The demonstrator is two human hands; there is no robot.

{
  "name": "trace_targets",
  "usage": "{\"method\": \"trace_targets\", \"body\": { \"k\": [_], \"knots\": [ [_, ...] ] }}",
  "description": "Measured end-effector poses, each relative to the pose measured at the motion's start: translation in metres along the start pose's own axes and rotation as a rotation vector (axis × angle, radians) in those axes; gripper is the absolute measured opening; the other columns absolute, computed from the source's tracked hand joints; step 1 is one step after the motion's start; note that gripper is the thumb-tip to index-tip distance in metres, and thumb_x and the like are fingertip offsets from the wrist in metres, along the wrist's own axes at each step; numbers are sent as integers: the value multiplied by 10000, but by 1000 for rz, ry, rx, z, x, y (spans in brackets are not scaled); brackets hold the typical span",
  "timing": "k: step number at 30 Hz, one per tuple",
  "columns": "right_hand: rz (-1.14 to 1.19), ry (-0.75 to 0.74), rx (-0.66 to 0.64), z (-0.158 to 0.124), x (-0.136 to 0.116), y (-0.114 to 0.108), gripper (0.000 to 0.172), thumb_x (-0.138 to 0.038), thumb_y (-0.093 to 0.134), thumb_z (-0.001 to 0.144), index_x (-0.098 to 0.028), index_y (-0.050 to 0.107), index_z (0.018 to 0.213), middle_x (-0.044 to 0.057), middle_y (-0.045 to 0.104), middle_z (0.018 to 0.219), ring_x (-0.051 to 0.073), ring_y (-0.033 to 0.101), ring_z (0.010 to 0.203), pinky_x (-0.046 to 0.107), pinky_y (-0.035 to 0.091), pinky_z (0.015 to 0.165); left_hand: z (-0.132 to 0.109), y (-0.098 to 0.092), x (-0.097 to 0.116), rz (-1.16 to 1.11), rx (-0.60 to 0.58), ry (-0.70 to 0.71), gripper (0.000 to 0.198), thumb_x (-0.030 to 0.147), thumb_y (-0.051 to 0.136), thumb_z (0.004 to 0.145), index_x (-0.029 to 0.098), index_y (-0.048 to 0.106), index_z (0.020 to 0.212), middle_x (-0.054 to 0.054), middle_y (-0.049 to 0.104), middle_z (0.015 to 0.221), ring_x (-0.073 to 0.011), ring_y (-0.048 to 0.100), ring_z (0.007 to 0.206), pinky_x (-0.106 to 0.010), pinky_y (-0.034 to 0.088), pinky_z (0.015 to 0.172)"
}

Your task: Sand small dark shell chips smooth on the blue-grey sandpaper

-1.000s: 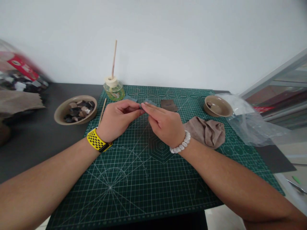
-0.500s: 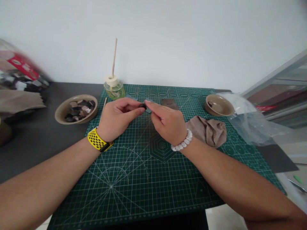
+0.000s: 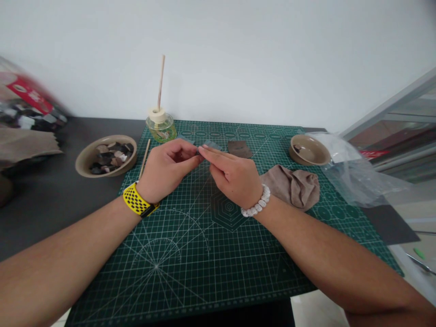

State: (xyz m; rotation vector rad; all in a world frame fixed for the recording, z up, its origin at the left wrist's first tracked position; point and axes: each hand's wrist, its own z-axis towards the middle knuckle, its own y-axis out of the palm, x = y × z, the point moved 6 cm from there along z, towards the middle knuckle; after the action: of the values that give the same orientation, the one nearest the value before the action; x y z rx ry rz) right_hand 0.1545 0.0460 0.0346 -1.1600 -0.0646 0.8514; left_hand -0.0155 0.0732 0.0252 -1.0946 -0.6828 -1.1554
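My left hand (image 3: pixel 165 170), with a yellow watch strap at the wrist, pinches a small dark stone-like piece (image 3: pixel 198 152) between thumb and fingertips. Most of that piece is hidden by the fingers. Against it press the fingertips of my right hand (image 3: pixel 235 175), which wears a white beaded bracelet. Its fingers are drawn together, and whatever may lie under them is out of sight. Both hands are above the green cutting mat (image 3: pixel 184 245). Just behind them lie a grey-blue sheet (image 3: pixel 211 145) and a small brown square (image 3: pixel 239 149).
At left a brown bowl (image 3: pixel 80 159) holds several dark and tan pieces. A thin stick (image 3: pixel 145 159) lies beside my left hand; a glass bottle (image 3: pixel 161 129) with an upright stick stands behind. Rightward are a crumpled brown cloth (image 3: pixel 293 186), another bowl (image 3: pixel 322 159) and a clear plastic bag (image 3: pixel 361 177).
My right fingertips have slid slightly left over the small dark piece, covering more of it. My left hand still pinches it. The whole view has shifted a little.
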Motion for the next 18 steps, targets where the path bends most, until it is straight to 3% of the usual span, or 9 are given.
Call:
{"method": "trace_targets", "body": {
  "k": [10,18],
  "knots": [
    [26,39,34,1,6,1,505,-76,535,1077,-230,777,1493,16,779,1500,191,810,1330,298,669,1121,0,-1,-7,-24,31,-34,177,372,851,820,220,773,867,-32,789,833,-198,683,747,-341,557,697],
    [35,35,47,1,5,2,497,-80,536,1075,-194,773,1496,46,802,1469,191,836,1274,288,674,1100,1,7,-7,4,-91,-65,145,338,789,857,225,712,905,-9,712,809,-184,636,703,-332,530,674]
  ]
}}
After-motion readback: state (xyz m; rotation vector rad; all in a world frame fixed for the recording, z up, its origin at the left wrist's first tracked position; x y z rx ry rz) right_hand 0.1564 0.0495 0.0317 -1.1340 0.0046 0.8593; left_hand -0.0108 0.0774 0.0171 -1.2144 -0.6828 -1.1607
